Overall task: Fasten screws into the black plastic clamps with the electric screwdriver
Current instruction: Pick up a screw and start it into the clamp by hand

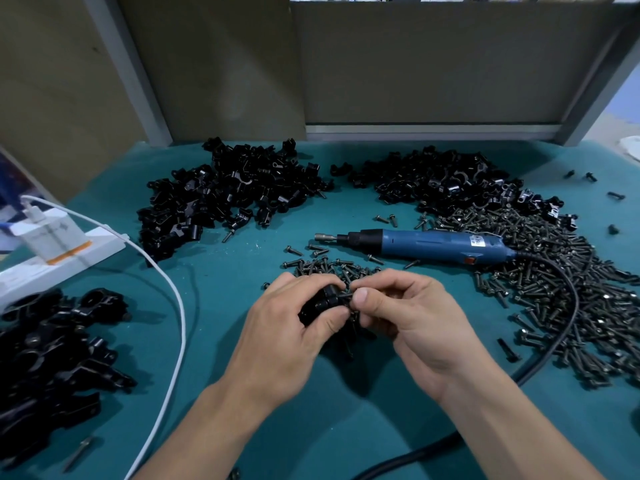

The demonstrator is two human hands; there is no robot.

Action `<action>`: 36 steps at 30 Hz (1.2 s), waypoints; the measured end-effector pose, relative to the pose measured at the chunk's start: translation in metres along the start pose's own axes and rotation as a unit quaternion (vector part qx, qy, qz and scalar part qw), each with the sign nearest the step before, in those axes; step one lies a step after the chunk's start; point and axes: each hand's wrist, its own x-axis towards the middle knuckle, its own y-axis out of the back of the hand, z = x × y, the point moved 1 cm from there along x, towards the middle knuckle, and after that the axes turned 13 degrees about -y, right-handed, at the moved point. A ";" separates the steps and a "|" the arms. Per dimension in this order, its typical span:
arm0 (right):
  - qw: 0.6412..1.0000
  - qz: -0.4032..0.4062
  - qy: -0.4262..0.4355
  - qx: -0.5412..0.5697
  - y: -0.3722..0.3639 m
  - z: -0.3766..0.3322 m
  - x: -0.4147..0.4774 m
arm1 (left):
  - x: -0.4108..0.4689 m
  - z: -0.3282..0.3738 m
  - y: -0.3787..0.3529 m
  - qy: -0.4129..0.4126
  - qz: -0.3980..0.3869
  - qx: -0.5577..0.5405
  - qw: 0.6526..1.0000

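Clamp (323, 303): black, gripped by the left hand (291, 327) above the mid teal surface (242, 427).
Screw (347, 296): pinched by the right hand (408, 313), lying left-right, tip at the clamp.
Screwdriver (426, 244): flat beyond both hands, bit pointing left.
Around: screw heap (554, 289) right, clamp heaps (235, 195) behind, white cable (173, 299) left.

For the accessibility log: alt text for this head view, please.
Over a teal table, the left hand holds a black clamp while the right hand pinches a screw against it. The blue electric screwdriver lies untouched beyond, amid piles of clamps and loose screws.
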 end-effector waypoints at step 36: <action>0.937 0.019 0.118 -0.329 0.007 -0.001 0.002 | 0.002 -0.005 -0.001 -0.016 -0.036 0.014 0.999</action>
